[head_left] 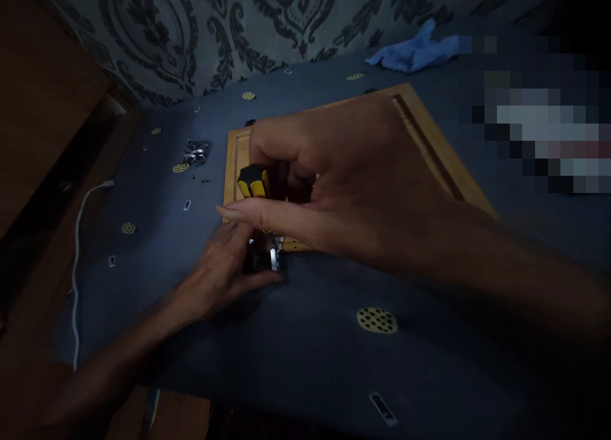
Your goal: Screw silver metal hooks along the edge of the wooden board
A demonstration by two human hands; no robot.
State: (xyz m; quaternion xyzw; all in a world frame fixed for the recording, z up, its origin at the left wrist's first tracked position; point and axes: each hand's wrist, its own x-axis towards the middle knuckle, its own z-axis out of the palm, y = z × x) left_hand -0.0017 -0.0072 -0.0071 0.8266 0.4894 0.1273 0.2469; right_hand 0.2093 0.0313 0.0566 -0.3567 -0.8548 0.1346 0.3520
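Note:
My right hand (pixel 341 172) is closed round the black-and-yellow handle of a screwdriver (pixel 254 182), its thumb stretched along the near side. The shaft and tip are hidden behind the hand. Just below, my left hand (pixel 222 271) grips a shiny metal hinge (pixel 275 256) at the near edge of a wooden cabinet door (pixel 443 131). The door lies flat on the table, and my right hand and forearm cover much of it. Where the screwdriver meets the hinge cannot be seen.
Several metal hinges (pixel 195 152) lie heaped on the dark blue tablecloth (pixel 305 338), with a few loose screws (pixel 205 180) beside them. A blue cloth (pixel 415 48) rests by the patterned wall (pixel 296 13). Along the left edge runs a white cable (pixel 76 268). The far right is pixelated.

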